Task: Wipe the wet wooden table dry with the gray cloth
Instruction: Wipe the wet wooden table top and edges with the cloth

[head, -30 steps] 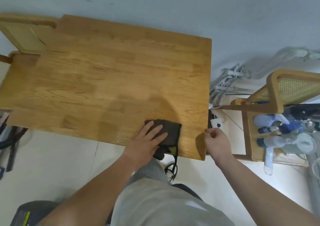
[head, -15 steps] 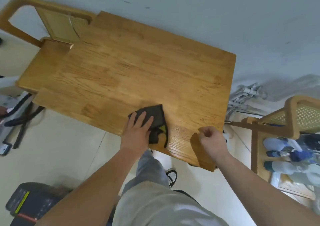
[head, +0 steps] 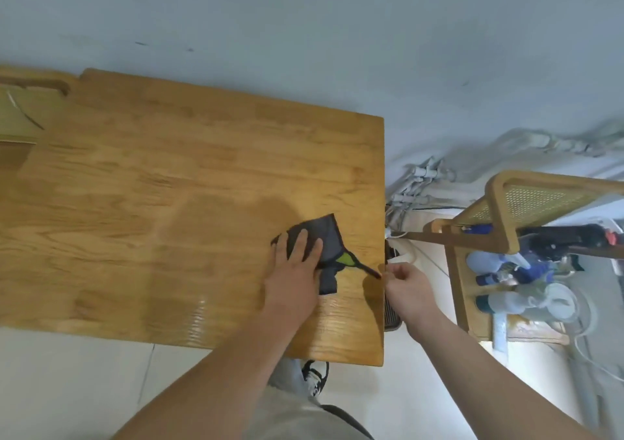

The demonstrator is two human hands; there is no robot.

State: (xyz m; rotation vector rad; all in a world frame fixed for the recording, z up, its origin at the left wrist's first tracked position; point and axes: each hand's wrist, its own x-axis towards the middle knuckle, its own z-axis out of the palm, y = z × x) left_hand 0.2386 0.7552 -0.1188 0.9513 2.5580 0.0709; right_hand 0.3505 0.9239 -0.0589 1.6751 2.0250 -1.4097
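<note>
The wooden table (head: 169,176) fills the left and middle of the view, with a darker damp patch in front of the cloth and glossy wet streaks near its front edge. The gray cloth (head: 329,237), crumpled, with a green tag and a thin strap trailing right, lies near the table's right edge. My left hand (head: 297,264) presses flat on the cloth, fingers spread. My right hand (head: 407,287) rests at the table's right edge, fingers curled against the edge next to the strap's end.
A wooden chair (head: 526,210) with a woven cane back stands right of the table, holding spray bottles (head: 503,264) and other items. Cables (head: 415,183) run along the wall behind. A second chair back (head: 20,112) shows at far left. My shoe (head: 315,377) is below the front edge.
My left hand has pushed the cloth away from the front edge, further onto the table and toward its right side. My right hand stays at the right edge. The view has shifted.
</note>
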